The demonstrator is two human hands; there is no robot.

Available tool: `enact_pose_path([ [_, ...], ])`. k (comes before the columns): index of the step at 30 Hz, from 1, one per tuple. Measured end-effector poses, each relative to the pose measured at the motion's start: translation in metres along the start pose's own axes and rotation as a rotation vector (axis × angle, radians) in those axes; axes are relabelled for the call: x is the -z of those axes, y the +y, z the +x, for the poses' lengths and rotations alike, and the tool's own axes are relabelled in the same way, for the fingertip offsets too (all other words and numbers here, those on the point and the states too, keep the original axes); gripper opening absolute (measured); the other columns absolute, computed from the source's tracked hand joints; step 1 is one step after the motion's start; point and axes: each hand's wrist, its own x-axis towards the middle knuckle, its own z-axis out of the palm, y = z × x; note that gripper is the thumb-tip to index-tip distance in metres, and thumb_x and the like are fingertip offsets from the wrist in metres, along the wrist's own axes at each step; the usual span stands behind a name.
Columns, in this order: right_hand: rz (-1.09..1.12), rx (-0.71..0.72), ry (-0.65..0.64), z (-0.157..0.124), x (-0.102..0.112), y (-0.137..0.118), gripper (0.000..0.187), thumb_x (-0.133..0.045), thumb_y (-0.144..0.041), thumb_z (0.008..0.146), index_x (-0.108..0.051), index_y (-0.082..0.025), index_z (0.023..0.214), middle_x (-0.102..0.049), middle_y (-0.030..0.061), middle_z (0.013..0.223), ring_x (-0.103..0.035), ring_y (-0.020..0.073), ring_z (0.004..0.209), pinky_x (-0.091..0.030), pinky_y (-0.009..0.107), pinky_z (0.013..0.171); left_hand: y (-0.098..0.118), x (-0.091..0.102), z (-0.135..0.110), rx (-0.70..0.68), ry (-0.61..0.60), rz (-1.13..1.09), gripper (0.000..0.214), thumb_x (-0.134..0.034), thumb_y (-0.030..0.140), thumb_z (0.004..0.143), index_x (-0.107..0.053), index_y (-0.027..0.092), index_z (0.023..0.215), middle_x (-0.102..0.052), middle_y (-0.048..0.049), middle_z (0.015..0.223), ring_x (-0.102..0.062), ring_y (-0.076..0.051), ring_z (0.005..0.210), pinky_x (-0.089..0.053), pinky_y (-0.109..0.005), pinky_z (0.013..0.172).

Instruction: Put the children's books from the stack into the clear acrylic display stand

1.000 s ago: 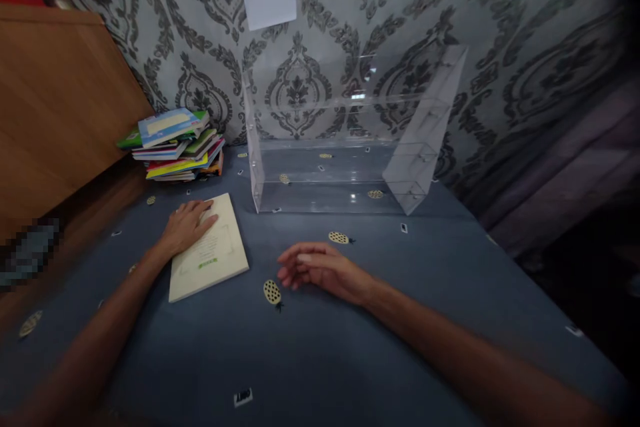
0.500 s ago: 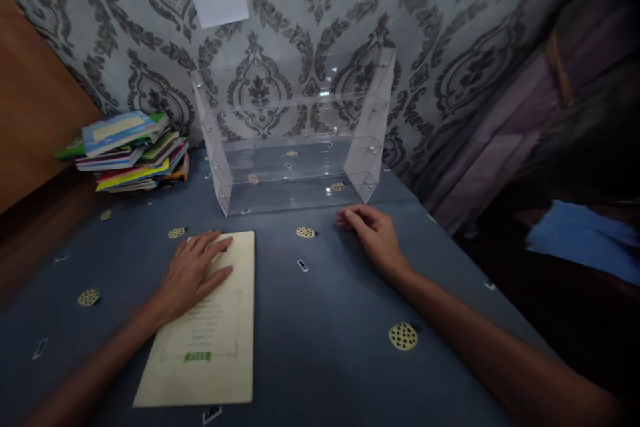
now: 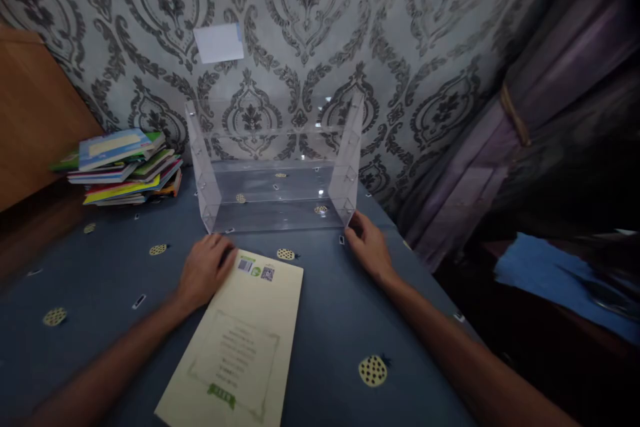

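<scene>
standing at the far left is a wooden cabinet [image 3: 45, 120], with a stack of books [image 3: 125, 170] beside it on the blue worktop [image 3: 330, 320]. next comes the left hand [image 3: 205, 270], curled by the far left corner of a cream book [image 3: 240, 340] that lies flat; i can't tell whether its grip is clenched on anything. beyond the book, a clear rack [image 3: 275, 165] stands upright. the right hand [image 3: 369, 243] has its fingers at the rack's front right corner, though i can't tell if that grip is grasping it. farther right hangs a purple curtain [image 3: 470, 167], then a blue cloth [image 3: 545, 280].
</scene>
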Motion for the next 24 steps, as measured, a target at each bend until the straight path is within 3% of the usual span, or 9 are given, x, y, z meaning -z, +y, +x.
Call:
enact_pose_path([
  [5, 0.057, -0.069, -0.058, -0.007, 0.000, -0.005, 0.054, -0.053, -0.027, 0.083, -0.056, -0.020, 0.136, -0.071, 0.0118, 0.125, -0.067, 0.0307, 0.116, -0.051, 0.053, 0.103, -0.030, -0.006, -0.005, 0.099, 0.030, 0.211, 0.036, -0.037, 0.043, 0.099, -0.062, 0.018, 0.107, -0.062, -0.0127, 0.105, -0.058, -0.032, 0.099, -0.050, -0.046, 0.081],
  [11, 0.067, -0.125, -0.078, -0.012, 0.004, -0.007, 0.055, -0.057, -0.032, 0.083, -0.056, -0.018, 0.136, -0.067, 0.0140, 0.131, -0.064, 0.0312, 0.121, -0.046, 0.055, 0.108, -0.040, -0.022, -0.012, 0.125, 0.062, 0.103, 0.054, -0.034, 0.051, 0.099, -0.046, 0.011, 0.134, -0.055, -0.0198, 0.134, -0.053, -0.035, 0.126, -0.047, -0.051, 0.103],
  [17, 0.072, -0.102, -0.110, -0.015, 0.006, -0.002, 0.056, -0.058, -0.034, 0.083, -0.054, -0.019, 0.137, -0.066, 0.0135, 0.133, -0.063, 0.0306, 0.123, -0.045, 0.054, 0.110, -0.050, -0.030, -0.016, 0.164, 0.041, 0.037, 0.058, -0.037, 0.053, 0.098, -0.044, 0.013, 0.138, -0.054, -0.0199, 0.141, -0.049, -0.034, 0.135, -0.042, -0.052, 0.110],
  [24, 0.093, -0.093, -0.089, -0.010, 0.001, 0.000, 0.054, -0.061, -0.028, 0.077, -0.059, -0.018, 0.130, -0.070, 0.0129, 0.128, -0.065, 0.0293, 0.120, -0.046, 0.051, 0.110, -0.049, -0.027, -0.008, 0.175, 0.009, 0.016, 0.054, -0.041, 0.047, 0.096, -0.046, 0.011, 0.136, -0.055, -0.0206, 0.141, -0.044, -0.034, 0.140, -0.037, -0.052, 0.113],
])
